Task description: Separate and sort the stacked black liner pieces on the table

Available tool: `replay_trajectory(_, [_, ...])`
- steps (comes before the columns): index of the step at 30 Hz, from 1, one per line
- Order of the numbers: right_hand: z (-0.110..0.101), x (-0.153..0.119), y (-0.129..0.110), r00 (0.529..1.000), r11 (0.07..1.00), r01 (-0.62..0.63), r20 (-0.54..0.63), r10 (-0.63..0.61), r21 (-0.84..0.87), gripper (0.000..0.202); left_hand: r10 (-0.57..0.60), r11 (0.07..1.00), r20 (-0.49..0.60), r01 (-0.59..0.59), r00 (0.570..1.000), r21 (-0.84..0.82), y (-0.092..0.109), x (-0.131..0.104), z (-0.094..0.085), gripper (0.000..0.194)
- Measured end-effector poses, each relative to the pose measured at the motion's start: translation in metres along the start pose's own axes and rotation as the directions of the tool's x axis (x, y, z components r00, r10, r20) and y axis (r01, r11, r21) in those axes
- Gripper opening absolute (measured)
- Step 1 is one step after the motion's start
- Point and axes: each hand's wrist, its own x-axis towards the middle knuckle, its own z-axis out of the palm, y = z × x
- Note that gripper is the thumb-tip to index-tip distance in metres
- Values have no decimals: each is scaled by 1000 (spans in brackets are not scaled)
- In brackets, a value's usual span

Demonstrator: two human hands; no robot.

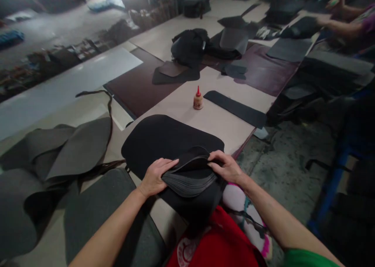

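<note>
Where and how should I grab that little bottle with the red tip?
Best by the body of the bottle, below its narrow red nozzle; it stands upright, so probably reach in from the near side, fingers around it.

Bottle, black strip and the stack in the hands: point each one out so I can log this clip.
Bottle [198, 102]: head view, on its body.
Black strip [236, 109]: head view, middle of its upper face.
Stack [190, 185]: head view, layered edges of its lower sheets.
</note>
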Motion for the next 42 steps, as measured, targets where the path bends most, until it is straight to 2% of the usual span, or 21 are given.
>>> replay_trajectory(2, [-1, -2, 0, 998, 997, 49, 41, -51, 55, 11, -1, 1000, 2, 1, 1000, 3, 0, 0, 0, 50])
replay_trajectory(4, [-7, -1, -4, 983, 994, 74, 162, -87, 82, 24, -1, 1000, 4, 1, 1000, 5, 2, 1, -1, 48])
replay_trajectory(8, [-26, 6, -13, 917, 997, -8, 399, -21, 71, 26, 13, 1000, -3, -13, 1000, 5, 4, 3, -2, 46])
replay_trajectory(12, [-35, 13, -16, 871, 989, -48, 491, -26, 136, 30, 24, 1000, 0, -24, 1000, 12, 4, 3, -3, 47])
replay_trajectory(15, [-34, 15, -13, 875, 981, -61, 482, -35, 182, 31, 25, 1000, -7, -25, 1000, 15, 3, 2, -3, 46])
replay_trajectory(29, [-33, 17, -8, 867, 979, -120, 499, 21, 167, 32, 15, 1000, -3, -15, 1000, 4, 0, 0, 0, 49])
replay_trajectory(33, [-32, 17, -8, 874, 986, -78, 486, -5, 150, 31, 19, 1000, -3, -19, 1000, 17, 0, 1, -1, 48])
replay_trajectory(37, [-24, 13, -8, 930, 999, 26, 366, -40, 43, 28, 10, 1000, -3, -10, 1000, 11, 1, 1, 0, 47])
replay_trajectory(40, [-12, 7, -6, 982, 999, 37, 185, -33, -19, 16, 3, 1000, -9, -3, 1000, 7, 0, 1, 0, 47])
replay_trajectory(42, [-4, 3, -4, 998, 999, 30, 61, -29, -26, 13, 2, 1000, -12, -2, 1000, 5, 0, 0, 1, 47])
